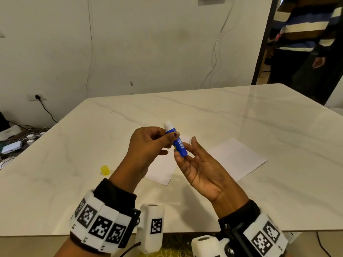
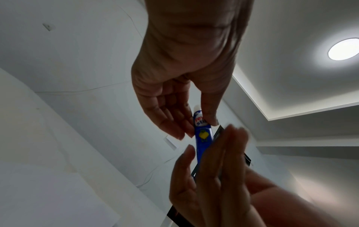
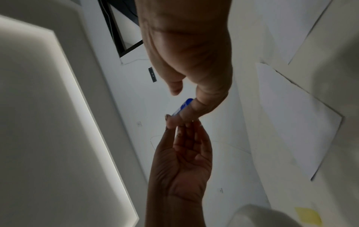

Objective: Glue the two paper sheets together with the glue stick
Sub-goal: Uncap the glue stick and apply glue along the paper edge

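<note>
My left hand pinches a blue glue stick between thumb and fingers and holds it upright above the table, its white tip bare at the top. My right hand lies palm up with fingers nearly straight, touching the stick's lower end. In the left wrist view, the left hand grips the glue stick near its top, and the right hand is blurred below it. One white sheet lies to the right. A second sheet lies partly hidden under my hands.
A yellow cap stands on the marble table left of the sheets. A person in a striped sweater stands in the doorway at the far right. Cables and chargers lie on the floor at the left.
</note>
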The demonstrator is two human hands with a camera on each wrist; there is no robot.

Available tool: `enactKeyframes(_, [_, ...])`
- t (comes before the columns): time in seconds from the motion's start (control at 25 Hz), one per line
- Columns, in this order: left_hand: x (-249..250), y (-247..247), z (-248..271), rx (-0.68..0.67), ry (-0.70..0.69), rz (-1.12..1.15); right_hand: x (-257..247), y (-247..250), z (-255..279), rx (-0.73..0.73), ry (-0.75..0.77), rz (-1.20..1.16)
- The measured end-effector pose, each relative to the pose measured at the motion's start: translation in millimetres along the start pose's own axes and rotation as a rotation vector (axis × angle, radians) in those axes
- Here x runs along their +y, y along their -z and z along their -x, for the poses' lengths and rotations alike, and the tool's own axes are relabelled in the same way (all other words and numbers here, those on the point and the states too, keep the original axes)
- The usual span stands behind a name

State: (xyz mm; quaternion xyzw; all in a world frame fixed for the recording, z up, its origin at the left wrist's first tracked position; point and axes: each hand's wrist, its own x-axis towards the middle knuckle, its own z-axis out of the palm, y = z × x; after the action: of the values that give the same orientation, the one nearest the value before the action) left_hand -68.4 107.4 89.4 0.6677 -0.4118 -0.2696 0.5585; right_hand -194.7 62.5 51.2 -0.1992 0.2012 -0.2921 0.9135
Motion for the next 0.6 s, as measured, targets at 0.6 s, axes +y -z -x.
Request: enactKeyframes(0.6, [-10, 0, -2, 0.011, 0.049, -0.013, 12, 11, -10, 0.042, 0.023, 0.203])
